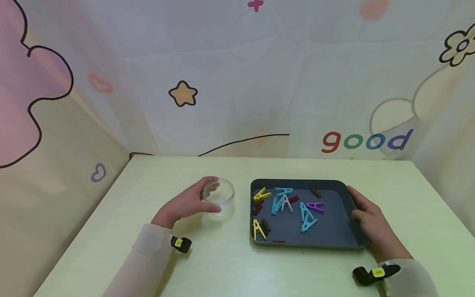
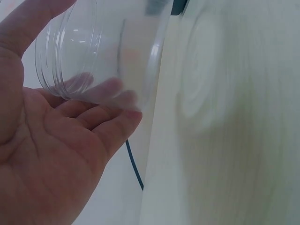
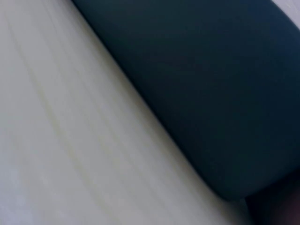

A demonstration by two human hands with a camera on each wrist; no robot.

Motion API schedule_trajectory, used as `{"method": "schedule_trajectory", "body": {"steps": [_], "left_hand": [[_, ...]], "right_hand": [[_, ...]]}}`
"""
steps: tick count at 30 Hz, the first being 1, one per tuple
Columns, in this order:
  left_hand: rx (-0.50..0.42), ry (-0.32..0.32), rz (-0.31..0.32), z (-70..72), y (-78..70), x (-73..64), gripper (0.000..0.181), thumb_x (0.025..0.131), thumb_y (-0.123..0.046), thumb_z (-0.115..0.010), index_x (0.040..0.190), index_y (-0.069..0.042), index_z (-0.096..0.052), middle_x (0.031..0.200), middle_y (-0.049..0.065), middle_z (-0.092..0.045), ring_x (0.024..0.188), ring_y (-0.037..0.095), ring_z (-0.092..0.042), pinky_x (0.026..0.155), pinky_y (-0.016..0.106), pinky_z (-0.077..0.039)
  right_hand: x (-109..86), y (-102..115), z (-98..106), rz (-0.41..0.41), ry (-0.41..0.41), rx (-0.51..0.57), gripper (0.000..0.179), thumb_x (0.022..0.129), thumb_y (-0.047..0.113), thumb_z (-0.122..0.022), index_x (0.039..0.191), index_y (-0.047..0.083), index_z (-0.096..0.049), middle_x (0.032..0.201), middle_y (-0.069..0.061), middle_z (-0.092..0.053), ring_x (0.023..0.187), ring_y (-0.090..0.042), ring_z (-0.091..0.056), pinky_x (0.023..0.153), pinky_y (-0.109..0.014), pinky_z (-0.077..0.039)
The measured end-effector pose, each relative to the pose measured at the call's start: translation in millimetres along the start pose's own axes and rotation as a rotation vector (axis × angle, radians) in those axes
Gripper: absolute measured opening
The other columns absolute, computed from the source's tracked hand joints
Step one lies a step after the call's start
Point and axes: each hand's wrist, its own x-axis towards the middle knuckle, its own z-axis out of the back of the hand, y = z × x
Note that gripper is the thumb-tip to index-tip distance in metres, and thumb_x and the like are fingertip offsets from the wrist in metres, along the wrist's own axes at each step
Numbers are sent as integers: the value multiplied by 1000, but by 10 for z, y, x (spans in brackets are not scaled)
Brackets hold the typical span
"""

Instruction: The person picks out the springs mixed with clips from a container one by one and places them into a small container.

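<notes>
My left hand (image 1: 191, 202) grips a clear round jar (image 1: 219, 193), thumb on the near side and fingers round the far side. In the left wrist view, the see-through jar (image 2: 108, 51) shows nothing inside, and its base seems slightly off the table. My right hand (image 1: 375, 222) holds the right edge of a dark grey tray (image 1: 341, 214), with the thumb at the rim; the other fingers are mostly hidden. On the tray lie several small clips, among them a purple clip (image 1: 314, 207), a white clip (image 1: 286, 203) and a yellow clip (image 1: 258, 229). The right wrist view shows mainly the tray's outer wall (image 3: 197, 93).
Several dark and reddish coil springs lie among the clips, one spring (image 1: 316, 193) near the tray's far side. The pale table (image 1: 222, 272) ends at a printed cloth backdrop (image 1: 237, 103). Each wrist carries a small black camera, such as the left camera (image 1: 181, 243).
</notes>
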Motion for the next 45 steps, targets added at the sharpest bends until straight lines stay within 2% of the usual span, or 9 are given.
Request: {"method": "schedule_trajectory", "body": {"steps": [6,14,23,28,35,39,45], "left_hand": [[4,13,-1,-54,-3,13,87,75,-37,-83,145,-28,-32,153,4,-40,143,20,-36,112,47,-36],[-12,39,-18,-112,-13,31,90,77,-35,-82,148,-20,-29,153,10,-39,143,25,-35,113,50,-35],[-22,42,-25,-167,2,63,86,76,-37,-82,145,-27,-31,152,6,-41,142,19,-37,114,47,-35],[-29,46,-26,-190,1,64,85,76,-35,-83,144,-26,-32,151,7,-42,141,20,-38,114,47,-34],[-9,30,7,-222,32,81,84,75,-34,-84,143,-29,-35,149,2,-45,139,18,-41,114,46,-35],[-6,30,11,-237,53,96,85,75,-33,-84,143,-28,-34,149,2,-45,139,18,-41,114,46,-35],[-10,41,6,-254,56,116,86,75,-32,-84,145,-27,-34,149,2,-44,139,19,-40,114,46,-35]], "right_hand": [[-15,-4,9,-22,3,-5,73,90,-7,-36,156,14,-13,160,-20,-9,146,-22,-16,81,-1,-31],[-15,-10,7,-26,-3,-12,73,90,-7,-36,156,14,-12,160,-20,-9,146,-24,-17,81,-1,-31],[-26,-11,16,-20,3,-3,73,90,-6,-36,156,16,-13,161,-19,-9,146,-18,-17,82,-1,-31],[-41,7,12,-8,7,-20,72,90,-7,-36,156,12,-13,160,-21,-10,146,-18,-16,82,0,-30],[-10,28,16,-15,20,-4,74,90,-7,-35,156,14,-12,161,-19,-8,147,-23,-13,82,-1,-30],[2,32,12,-21,21,2,73,90,-7,-34,156,14,-11,161,-18,-6,148,-26,-9,83,1,-28],[-5,21,5,-7,7,-18,71,91,-6,-33,156,12,-10,161,-20,-8,148,-29,-12,82,1,-29]]}}
